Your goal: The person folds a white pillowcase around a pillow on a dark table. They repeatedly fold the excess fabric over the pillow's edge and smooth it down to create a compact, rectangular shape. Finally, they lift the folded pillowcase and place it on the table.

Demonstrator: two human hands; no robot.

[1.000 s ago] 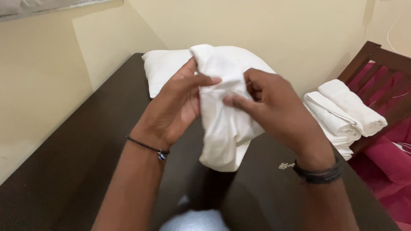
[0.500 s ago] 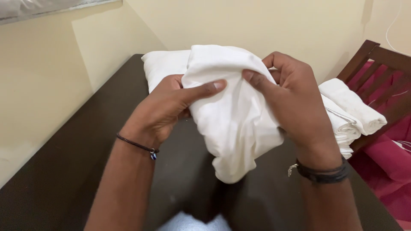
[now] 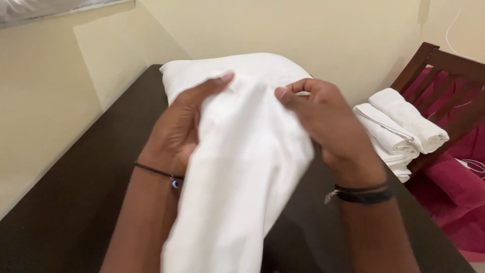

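Observation:
Both of my hands hold up a white cloth [image 3: 242,177] over the dark table [image 3: 76,202]. My left hand [image 3: 184,126] grips its upper left edge, thumb on top near the fold. My right hand [image 3: 326,124] pinches the upper right edge with its fingertips. The cloth hangs down from the two hands toward me and hides part of my left forearm. Behind the cloth a white pillow [image 3: 202,71] lies at the far end of the table.
Several folded white towels [image 3: 404,131] are stacked at the table's right edge. A dark wooden chair [image 3: 444,65] with pink fabric [image 3: 454,182] stands to the right. Cream walls close off the far side and left side.
The hands have lifted and spread the cloth, which now hangs longer and wider toward me. The view has moved closer to the hands.

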